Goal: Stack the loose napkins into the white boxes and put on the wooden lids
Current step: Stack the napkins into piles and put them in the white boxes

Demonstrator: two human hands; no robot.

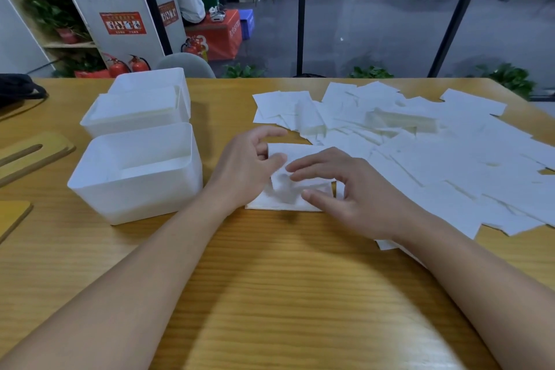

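A wide wooden table (270, 294) fills the lower view, seen from a head-worn camera looking down. Across its right half lies a broad, untidy spread of loose white napkins (435, 153), overlapping one another. On the left stand three white plastic boxes without lids: the nearest white box (135, 177), a middle white box (132, 112) just behind it, and a far white box (156, 81) behind that. At the left edge lie two wooden lids, a slotted wooden lid (33, 153) and below it the corner of another wooden lid (12, 219).

Between the nearest box and the spread, a small stack of napkins (270, 204) lies flat on the table. Above it, both hands share one folded napkin (297, 165). The left hand (246, 165) pinches the napkin's left end between thumb and curled fingers. The right hand (354, 189) holds its right side, fingers laid over the top and thumb beneath the lower edge.
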